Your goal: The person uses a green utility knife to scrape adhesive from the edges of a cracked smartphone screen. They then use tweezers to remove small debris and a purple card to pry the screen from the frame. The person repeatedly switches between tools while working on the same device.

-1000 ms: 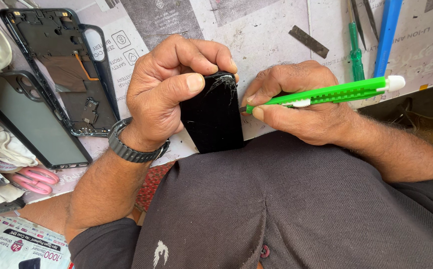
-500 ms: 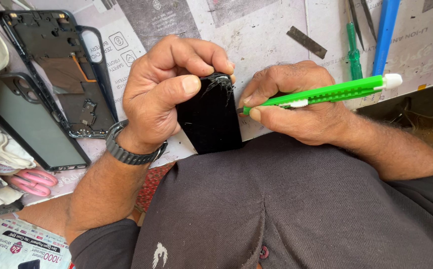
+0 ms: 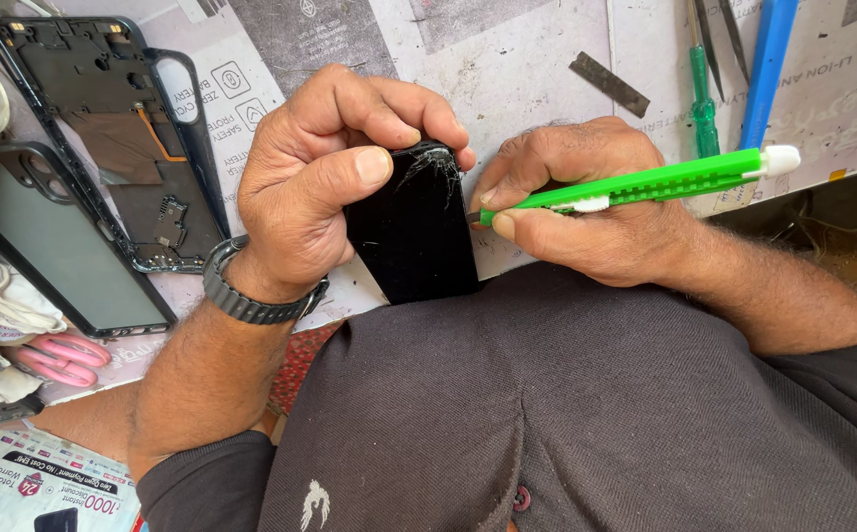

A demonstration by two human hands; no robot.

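Black cracked phone (image 3: 414, 232) in left hand's (image 3: 315, 177) clenched grip; green cutter (image 3: 645, 182) in right hand's (image 3: 586, 212).

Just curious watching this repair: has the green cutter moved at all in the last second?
No. The green cutter in the right hand keeps its tip at the cracked phone, same spot below the grey strip.

Phone repair workbench: stripped phone frame (image 3: 113, 138), screwdriver (image 3: 704, 94), tweezers (image 3: 734, 39) on paper-covered table (image 3: 537, 59).
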